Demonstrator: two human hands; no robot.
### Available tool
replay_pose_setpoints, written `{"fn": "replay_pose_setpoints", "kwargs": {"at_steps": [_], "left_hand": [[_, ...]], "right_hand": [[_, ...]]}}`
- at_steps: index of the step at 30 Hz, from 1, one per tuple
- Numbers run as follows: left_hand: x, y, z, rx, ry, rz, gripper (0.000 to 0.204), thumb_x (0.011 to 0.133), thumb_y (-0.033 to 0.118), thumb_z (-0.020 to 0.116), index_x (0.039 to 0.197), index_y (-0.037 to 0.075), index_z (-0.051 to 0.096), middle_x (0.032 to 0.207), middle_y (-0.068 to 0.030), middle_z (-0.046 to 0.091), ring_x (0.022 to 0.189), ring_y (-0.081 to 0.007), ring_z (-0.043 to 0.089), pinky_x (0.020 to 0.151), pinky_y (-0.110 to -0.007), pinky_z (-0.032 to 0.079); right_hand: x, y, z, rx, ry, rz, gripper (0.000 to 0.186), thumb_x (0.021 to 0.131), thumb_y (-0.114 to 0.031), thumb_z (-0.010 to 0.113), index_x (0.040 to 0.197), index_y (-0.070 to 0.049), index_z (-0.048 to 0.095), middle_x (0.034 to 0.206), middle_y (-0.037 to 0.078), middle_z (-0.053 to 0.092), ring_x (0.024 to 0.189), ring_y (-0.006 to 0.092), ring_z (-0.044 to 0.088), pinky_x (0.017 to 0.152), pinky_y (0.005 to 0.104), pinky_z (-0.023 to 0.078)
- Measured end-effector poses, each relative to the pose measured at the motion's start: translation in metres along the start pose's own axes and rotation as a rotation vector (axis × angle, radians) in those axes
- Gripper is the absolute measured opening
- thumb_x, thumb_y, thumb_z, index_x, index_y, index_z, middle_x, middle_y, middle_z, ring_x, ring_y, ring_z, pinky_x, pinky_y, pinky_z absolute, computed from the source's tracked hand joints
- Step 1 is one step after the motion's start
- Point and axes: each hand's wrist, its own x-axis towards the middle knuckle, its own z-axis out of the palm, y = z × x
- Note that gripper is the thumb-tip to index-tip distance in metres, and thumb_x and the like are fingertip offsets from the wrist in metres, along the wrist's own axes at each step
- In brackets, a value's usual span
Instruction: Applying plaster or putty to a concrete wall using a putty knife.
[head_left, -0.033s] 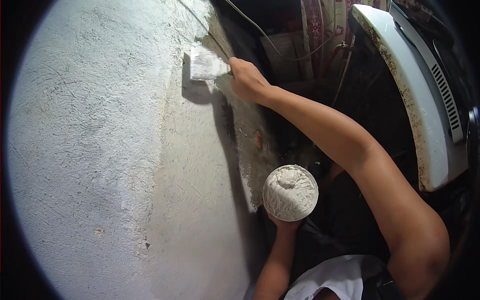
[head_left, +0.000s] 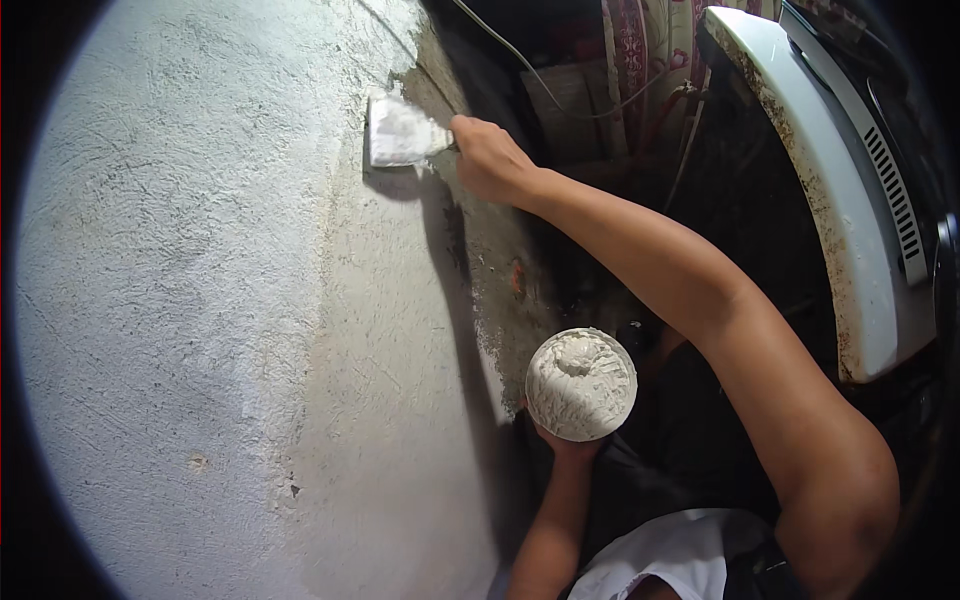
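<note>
Fingers of the right hand (head_left: 492, 158) are wrapped round a scraper (head_left: 398, 135), whose long axis runs leftward from them to its blade by the pale wall (head_left: 200, 250), while the left hand (head_left: 562, 443), farther off, supports a tub (head_left: 634, 385) of white paste (head_left: 580, 395).

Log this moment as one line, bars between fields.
right hand: grips putty knife | blade: whitish, over wall, contact unclear | left hand: holds round tub | tub contents: whitish paste, surface uneven
</note>
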Motion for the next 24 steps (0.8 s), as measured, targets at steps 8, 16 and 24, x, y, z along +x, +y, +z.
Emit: {"fn": "replay_pose_setpoints", "kwargs": {"at_steps": [8,16,24], "left_hand": [[0.003,-0.002,0.006,0.071,0.068,-0.005,0.089,0.093,0.08,0.041,0.161,0.022,0.039,0.163,-0.0107,0.041,0.148,-0.0391,0.041,0.121,-0.062,0.034],[0.0,0.002,0.0,-0.026,0.0,-0.046,0.092,0.091,0.082,0.043,0.161,0.021,0.037,0.164,-0.0115,0.038,0.149,-0.0395,0.038,0.121,-0.063,0.033],[0.002,0.0,-0.003,-0.06,-0.027,-0.046,0.09,0.094,0.08,0.041,0.162,0.021,0.035,0.164,-0.0112,0.038,0.149,-0.0393,0.039,0.121,-0.063,0.034]], "right_hand": [[-0.009,0.026,-0.005,-0.078,-0.049,0.128,0.016,0.086,-0.002,0.05,0.099,0.005,0.057,0.112,0.03,0.066,0.11,0.0503,0.062,0.091,0.0553,0.049],[-0.005,-0.014,-0.007,-0.045,-0.038,0.035,0.018,0.084,-0.002,0.051,0.1,0.003,0.058,0.111,0.029,0.067,0.109,0.0481,0.063,0.091,0.0559,0.048],[-0.002,0.009,-0.019,-0.021,0.04,0.194,0.02,0.086,-0.002,0.051,0.102,0.008,0.057,0.108,0.032,0.069,0.106,0.0518,0.065,0.089,0.0554,0.052]]}}
